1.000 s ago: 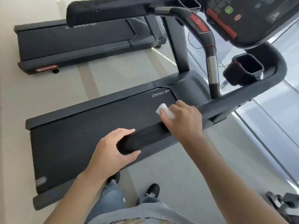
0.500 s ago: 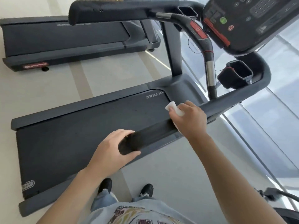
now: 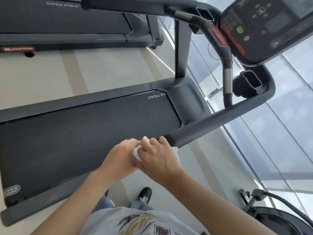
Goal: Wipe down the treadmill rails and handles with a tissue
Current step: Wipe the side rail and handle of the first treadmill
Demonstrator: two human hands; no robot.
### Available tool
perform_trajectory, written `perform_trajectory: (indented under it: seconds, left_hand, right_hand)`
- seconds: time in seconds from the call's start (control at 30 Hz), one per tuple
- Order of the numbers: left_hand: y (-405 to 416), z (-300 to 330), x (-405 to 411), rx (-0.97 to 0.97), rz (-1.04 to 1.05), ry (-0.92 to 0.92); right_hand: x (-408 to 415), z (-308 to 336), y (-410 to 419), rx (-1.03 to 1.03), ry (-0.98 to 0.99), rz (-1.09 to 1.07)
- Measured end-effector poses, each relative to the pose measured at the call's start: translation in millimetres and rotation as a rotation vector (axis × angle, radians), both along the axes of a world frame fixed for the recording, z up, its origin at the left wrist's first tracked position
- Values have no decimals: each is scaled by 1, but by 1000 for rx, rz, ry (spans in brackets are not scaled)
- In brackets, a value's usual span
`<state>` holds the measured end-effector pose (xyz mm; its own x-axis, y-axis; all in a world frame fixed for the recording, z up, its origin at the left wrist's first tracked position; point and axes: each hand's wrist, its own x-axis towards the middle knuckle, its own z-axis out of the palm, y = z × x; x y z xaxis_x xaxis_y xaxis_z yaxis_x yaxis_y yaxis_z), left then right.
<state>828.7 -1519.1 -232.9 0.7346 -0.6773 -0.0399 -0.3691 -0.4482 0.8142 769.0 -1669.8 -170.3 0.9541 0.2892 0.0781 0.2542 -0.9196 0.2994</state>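
Tissue [image 3: 136,152] is pressed around the near end of the treadmill side rail [image 3: 211,123], gripped by the right hand [image 3: 156,156]; the left hand [image 3: 120,157] touches it, closed on the rail end.

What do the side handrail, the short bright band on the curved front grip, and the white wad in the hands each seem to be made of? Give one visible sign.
Side handrail: probably matte foam or rubber sleeve; dull, no glare.
Bright band: likely polished metal; silvery, reflective.
White wad: tissue paper; crumpled, soft folds between left hand and right hand.
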Motion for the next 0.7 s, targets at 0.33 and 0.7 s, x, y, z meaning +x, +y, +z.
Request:
perform_trajectory:
  seconds: [0.33,0.7]
  left_hand:
    - [-8,28,5,-173,-54,136]
    - [-33,30,-8,-260,79,105]
  right_hand:
    - [48,61,-85,339,-35,-712]
    - [30,48,-50,345,-48,-408]
